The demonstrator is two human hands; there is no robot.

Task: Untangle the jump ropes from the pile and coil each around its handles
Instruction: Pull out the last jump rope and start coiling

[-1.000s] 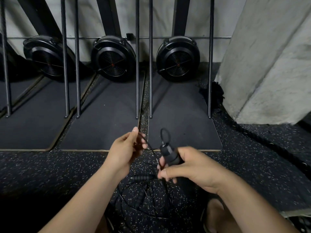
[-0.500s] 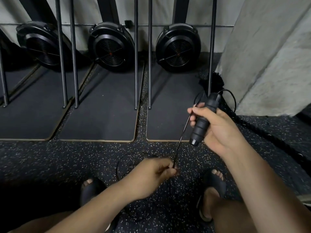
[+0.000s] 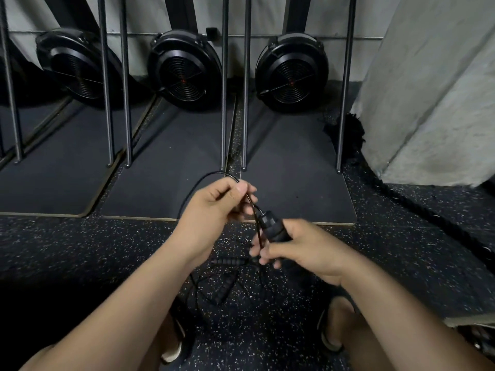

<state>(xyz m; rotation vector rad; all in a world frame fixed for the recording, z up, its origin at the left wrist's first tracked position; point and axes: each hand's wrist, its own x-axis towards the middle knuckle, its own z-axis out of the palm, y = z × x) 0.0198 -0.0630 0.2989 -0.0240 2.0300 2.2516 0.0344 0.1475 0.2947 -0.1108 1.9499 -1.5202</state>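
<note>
My right hand [image 3: 302, 247] grips a black jump rope handle [image 3: 272, 227], its cord end pointing up and left. A thin black cord [image 3: 198, 184] leaves that end, and my left hand [image 3: 214, 207] pinches it just above the handle, with a loop arching over and down behind the hand. On the speckled floor below my hands lie other black ribbed handles [image 3: 227, 283] among tangled thin cords [image 3: 198, 290].
Three black fan wheels [image 3: 184, 76] stand at the back wall behind upright steel bars [image 3: 224, 84]. Dark mats [image 3: 294, 167] cover the floor ahead. A concrete pillar [image 3: 428, 89] rises at the right with a thick black rope [image 3: 417, 210] along its base. My sandalled feet [image 3: 334, 325] sit below.
My right hand has brought the handle down and left from beside the pillar. My left hand has risen from the floor to pinch the cord close above the handle.
</note>
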